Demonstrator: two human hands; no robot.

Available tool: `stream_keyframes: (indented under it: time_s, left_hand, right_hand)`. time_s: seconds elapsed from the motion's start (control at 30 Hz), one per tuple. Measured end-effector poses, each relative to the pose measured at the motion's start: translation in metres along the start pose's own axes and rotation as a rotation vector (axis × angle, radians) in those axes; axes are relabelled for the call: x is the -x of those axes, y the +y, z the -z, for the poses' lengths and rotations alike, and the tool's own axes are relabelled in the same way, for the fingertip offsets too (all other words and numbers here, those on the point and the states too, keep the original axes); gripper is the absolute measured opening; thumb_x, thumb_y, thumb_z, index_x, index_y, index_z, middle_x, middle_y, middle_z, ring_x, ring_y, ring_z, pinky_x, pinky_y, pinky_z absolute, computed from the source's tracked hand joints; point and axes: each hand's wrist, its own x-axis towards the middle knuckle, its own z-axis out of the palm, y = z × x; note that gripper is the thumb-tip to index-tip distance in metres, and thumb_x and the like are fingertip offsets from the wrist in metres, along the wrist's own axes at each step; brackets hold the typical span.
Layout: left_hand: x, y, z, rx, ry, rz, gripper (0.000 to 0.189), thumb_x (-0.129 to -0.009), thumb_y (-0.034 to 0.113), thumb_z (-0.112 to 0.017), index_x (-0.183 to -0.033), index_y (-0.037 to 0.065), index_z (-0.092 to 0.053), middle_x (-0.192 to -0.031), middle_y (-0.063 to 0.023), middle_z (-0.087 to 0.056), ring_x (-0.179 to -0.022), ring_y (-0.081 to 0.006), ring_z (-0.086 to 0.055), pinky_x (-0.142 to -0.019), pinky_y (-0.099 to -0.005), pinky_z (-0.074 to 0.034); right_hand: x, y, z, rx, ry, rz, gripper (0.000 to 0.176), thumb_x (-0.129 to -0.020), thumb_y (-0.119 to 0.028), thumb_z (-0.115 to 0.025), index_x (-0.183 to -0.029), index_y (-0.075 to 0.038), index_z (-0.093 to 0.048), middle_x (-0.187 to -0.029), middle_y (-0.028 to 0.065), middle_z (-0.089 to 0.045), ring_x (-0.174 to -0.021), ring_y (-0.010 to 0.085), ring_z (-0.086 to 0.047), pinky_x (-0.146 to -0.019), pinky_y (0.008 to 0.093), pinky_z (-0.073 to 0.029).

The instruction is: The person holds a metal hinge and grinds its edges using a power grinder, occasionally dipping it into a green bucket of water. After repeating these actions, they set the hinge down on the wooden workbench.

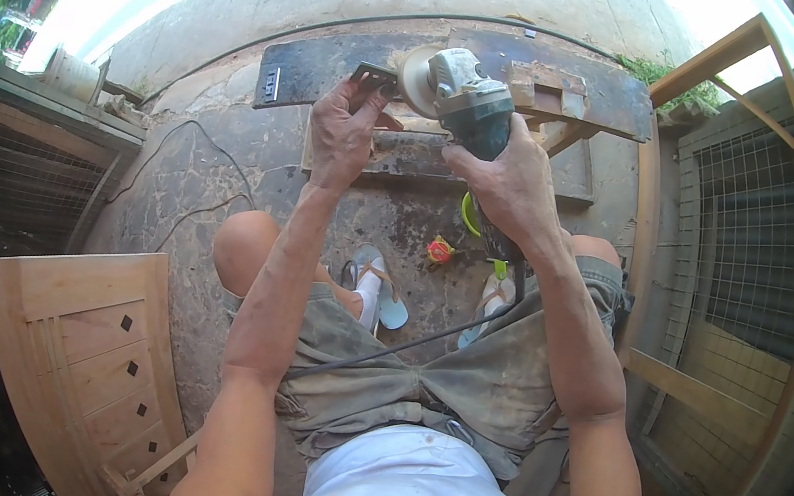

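Teal grinder body point(479, 123), likely heavy, rigid: we're gripping there, right hand point(518, 179) wrapped, left hand point(341, 135) pinching dark piece point(373, 73), disc point(415, 84) between.

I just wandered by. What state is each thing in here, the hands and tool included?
Left hand: fingers closed on the dark piece
Right hand: closed around the power tool
Disc: fitted to the tool; spinning or not, can't tell
Dark piece: close to the disc; contact unclear
Cord: running across the shorts
Shorts: smudged
Sandals: worn
Wooden frame: upright
Wooden panel: diamond-marked face showing
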Motion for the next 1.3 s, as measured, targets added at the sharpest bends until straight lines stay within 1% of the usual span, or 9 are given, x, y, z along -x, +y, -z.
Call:
stream_keyframes:
  time_s: [0.1, 0.2, 0.5, 0.6, 0.8, 1.0, 1.1, 1.2, 1.3]
  left_hand:
    - [0.001, -0.004, -0.003, -0.025, -0.042, 0.022, 0.030, -0.111, 0.018, -0.076, -0.134, -0.001, -0.076, -0.113, -0.0082, -0.083, -0.086, -0.0159, -0.080, -0.071, -0.0304, -0.067]
    - [0.002, -0.011, -0.011, 0.062, -0.049, -0.007, 0.023, -0.112, 0.011, -0.071, -0.131, 0.000, -0.077, -0.111, -0.0083, -0.082, -0.080, -0.0147, -0.079, -0.070, -0.0294, -0.065]
    - [0.001, -0.013, -0.007, 0.019, -0.055, 0.014, 0.026, -0.112, 0.015, -0.072, -0.134, 0.001, -0.078, -0.113, -0.0071, -0.082, -0.085, -0.0133, -0.078, -0.071, -0.0307, -0.067]
    - [0.000, -0.016, -0.009, 0.042, -0.053, -0.026, 0.033, -0.110, 0.022, -0.076, -0.134, -0.001, -0.077, -0.111, -0.0082, -0.083, -0.081, -0.0142, -0.079, -0.070, -0.0313, -0.066]
    - [0.004, -0.015, -0.011, 0.008, -0.078, -0.016, 0.032, -0.111, 0.021, -0.076, -0.133, -0.001, -0.077, -0.112, -0.0084, -0.083, -0.082, -0.0144, -0.079, -0.071, -0.0314, -0.066]
    - [0.002, 0.000, -0.002, -0.029, -0.050, 0.020, 0.031, -0.111, 0.021, -0.076, -0.133, -0.001, -0.077, -0.113, -0.0092, -0.083, -0.081, -0.0146, -0.079, -0.071, -0.0313, -0.067]
    - [0.001, -0.001, 0.003, 0.063, -0.022, 0.006, 0.030, -0.109, 0.021, -0.078, -0.132, 0.001, -0.077, -0.115, -0.0105, -0.084, -0.080, -0.0158, -0.079, -0.070, -0.0301, -0.066]
    - [-0.004, 0.001, 0.014, 0.124, -0.023, 0.003, 0.026, -0.110, 0.013, -0.076, -0.134, 0.004, -0.075, -0.115, -0.0120, -0.084, -0.079, -0.0185, -0.081, -0.072, -0.0312, -0.065]
    - [-0.008, 0.003, 0.025, 0.234, 0.023, 0.057, 0.033, -0.111, 0.015, -0.073, -0.143, 0.006, -0.070, -0.121, -0.0139, -0.083, -0.076, -0.0209, -0.081, -0.078, -0.0340, -0.068]
  right_hand:
    - [0.001, -0.004, -0.002, -0.020, 0.020, 0.038, 0.064, -0.086, -0.035, -0.083, -0.125, 0.013, -0.065, -0.104, 0.0295, -0.080, -0.099, 0.0388, -0.082, -0.091, 0.0470, -0.063]
    - [0.002, -0.006, -0.004, -0.074, 0.003, 0.052, 0.065, -0.085, -0.035, -0.083, -0.126, 0.012, -0.064, -0.103, 0.0292, -0.080, -0.097, 0.0391, -0.082, -0.090, 0.0469, -0.063]
    - [0.000, -0.004, -0.005, -0.078, -0.009, 0.028, 0.065, -0.086, -0.035, -0.084, -0.127, 0.011, -0.064, -0.103, 0.0272, -0.081, -0.097, 0.0381, -0.082, -0.091, 0.0461, -0.063]
    - [0.001, -0.005, -0.005, -0.080, -0.011, 0.019, 0.066, -0.086, -0.036, -0.084, -0.128, 0.011, -0.063, -0.104, 0.0272, -0.081, -0.098, 0.0376, -0.081, -0.091, 0.0460, -0.063]
    - [0.002, -0.006, -0.006, -0.115, 0.006, 0.066, 0.066, -0.085, -0.035, -0.085, -0.127, 0.011, -0.064, -0.102, 0.0272, -0.080, -0.098, 0.0376, -0.081, -0.091, 0.0464, -0.063]
    - [-0.001, 0.001, -0.004, -0.018, 0.011, 0.022, 0.065, -0.085, -0.036, -0.083, -0.126, 0.012, -0.065, -0.102, 0.0282, -0.080, -0.097, 0.0387, -0.081, -0.092, 0.0469, -0.062]
    - [-0.002, 0.005, -0.001, -0.011, 0.020, 0.015, 0.065, -0.086, -0.037, -0.082, -0.125, 0.012, -0.065, -0.102, 0.0292, -0.080, -0.099, 0.0400, -0.081, -0.093, 0.0474, -0.062]
    - [-0.002, 0.006, 0.005, 0.061, 0.034, -0.008, 0.065, -0.086, -0.038, -0.083, -0.125, 0.012, -0.066, -0.103, 0.0295, -0.080, -0.101, 0.0409, -0.081, -0.095, 0.0476, -0.061]
    - [-0.005, 0.012, 0.010, 0.069, 0.064, -0.069, 0.065, -0.086, -0.039, -0.084, -0.124, 0.011, -0.066, -0.105, 0.0295, -0.080, -0.104, 0.0411, -0.080, -0.097, 0.0477, -0.061]
